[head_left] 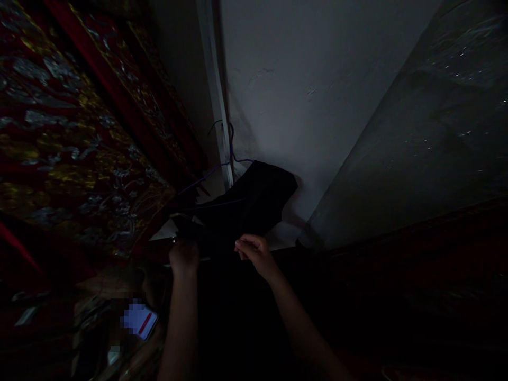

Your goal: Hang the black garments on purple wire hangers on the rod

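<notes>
A black cloth hangs from a purple wire hanger hooked on a white pipe against the wall. My left hand is closed on the cloth's lower left edge. My right hand pinches the cloth's lower edge near the middle, fingers curled. The scene is very dark and the lower part of the cloth fades into shadow.
A red fabric with gold and silver embroidery hangs on the left. A grey plastic-covered surface slopes on the right. A white wall is behind. A small lit screen lies at lower left.
</notes>
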`<state>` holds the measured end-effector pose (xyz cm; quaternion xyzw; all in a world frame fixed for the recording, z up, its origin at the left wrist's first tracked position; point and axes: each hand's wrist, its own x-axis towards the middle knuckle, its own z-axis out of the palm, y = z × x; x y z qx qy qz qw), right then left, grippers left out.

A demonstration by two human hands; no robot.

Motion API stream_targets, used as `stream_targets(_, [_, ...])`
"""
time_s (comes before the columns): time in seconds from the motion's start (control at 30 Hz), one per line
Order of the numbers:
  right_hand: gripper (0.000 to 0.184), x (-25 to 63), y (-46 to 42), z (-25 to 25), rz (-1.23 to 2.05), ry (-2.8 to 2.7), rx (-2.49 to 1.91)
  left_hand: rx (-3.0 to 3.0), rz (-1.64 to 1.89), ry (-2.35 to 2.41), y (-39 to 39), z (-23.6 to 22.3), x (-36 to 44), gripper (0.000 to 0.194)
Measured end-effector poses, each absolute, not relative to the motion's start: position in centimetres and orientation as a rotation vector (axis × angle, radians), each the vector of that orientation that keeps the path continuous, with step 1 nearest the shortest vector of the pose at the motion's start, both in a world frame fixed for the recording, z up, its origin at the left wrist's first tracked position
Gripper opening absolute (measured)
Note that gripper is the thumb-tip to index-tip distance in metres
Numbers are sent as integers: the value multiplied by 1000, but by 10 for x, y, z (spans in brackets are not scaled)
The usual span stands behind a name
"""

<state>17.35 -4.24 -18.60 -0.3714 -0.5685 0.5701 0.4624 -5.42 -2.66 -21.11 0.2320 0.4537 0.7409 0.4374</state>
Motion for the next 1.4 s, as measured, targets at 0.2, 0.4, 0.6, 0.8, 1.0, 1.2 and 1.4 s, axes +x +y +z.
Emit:
stream_targets(0.2, [40, 193, -36, -210, 1190, -1432, -1128, 576, 1711, 1162, -61, -230, 10, 27])
stream_targets(0.4, [43, 188, -52, -211, 1366, -1493, -927, 1373, 1569, 1211, -69, -180, 39, 19])
stream_targets(0.6, [20, 196, -42, -175, 1433, -1738, -849, 1628, 1426, 1150, -59, -167, 25, 24])
stream_targets(0.8, [50, 209, 13, -117, 876, -1589, -830, 1643, 900, 1215, -79, -194, -13, 33])
stream_targets(1.0, [18, 189, 68, -138, 1045, -1546, -1194, 1641, 960, 1483, -89, -186, -65, 23])
stream_targets(1.2, [21, 224, 66, -158, 792, -1610, -1251, 1750, 967, 1650, -74, -153, -121, 12])
stream_targets(1.4, [16, 247, 49, -137, 693, -1557, -1173, 2179, 1295, 1721, -44, -92, -93, 23])
